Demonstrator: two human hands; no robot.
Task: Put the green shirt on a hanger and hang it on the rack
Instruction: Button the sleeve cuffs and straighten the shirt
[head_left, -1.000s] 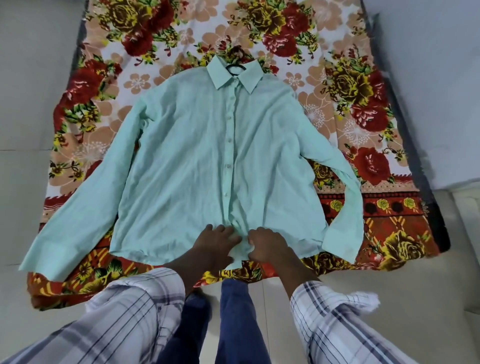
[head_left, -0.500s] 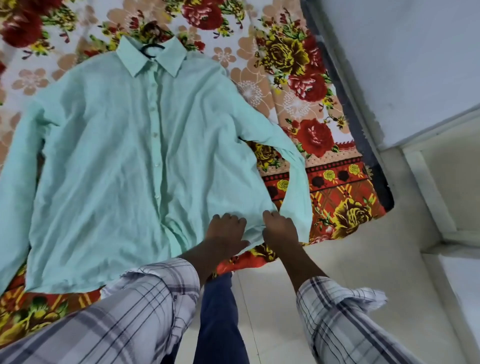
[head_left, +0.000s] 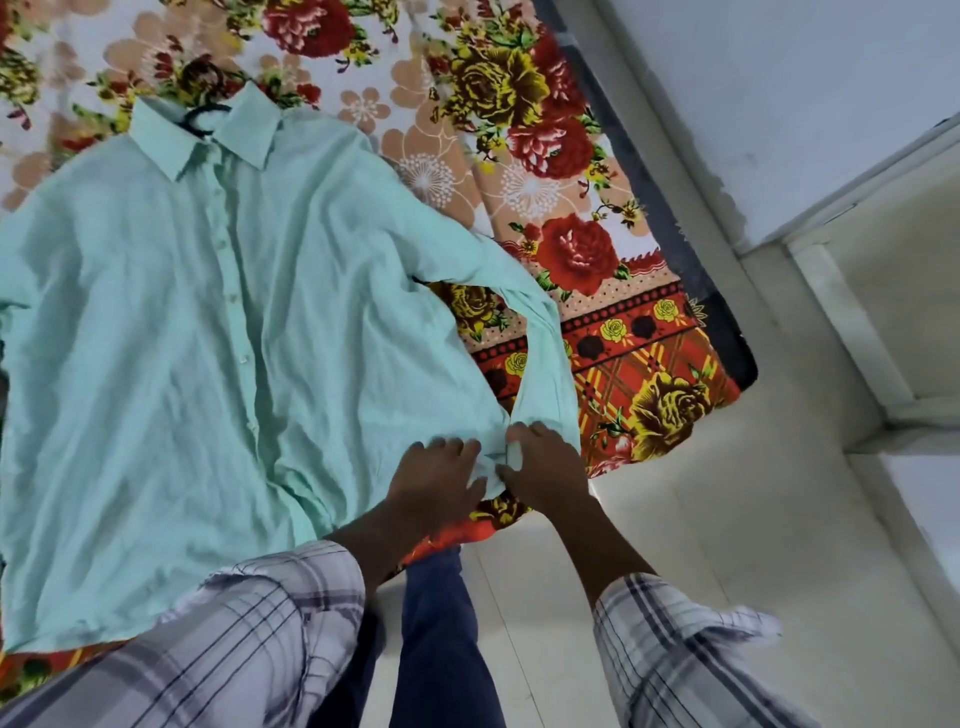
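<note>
low in the frame's centre, the hem corner of the green shirt (head_left: 218, 332) is pinched in the closed grip of the left hand (head_left: 434, 486) and right hand (head_left: 545, 470). the shirt is spread flat on the floral blanket (head_left: 597, 291), and a black hanger (head_left: 200, 117) is seen inside the collar at upper left.

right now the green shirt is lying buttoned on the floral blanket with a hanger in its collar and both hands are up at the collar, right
Not quite. The hands are not at the collar. In the head view the left hand and right hand are down at the bottom hem corner, beside the sleeve cuff. The rest holds: the green shirt lies buttoned on the floral blanket, with the hanger in its collar.
</note>
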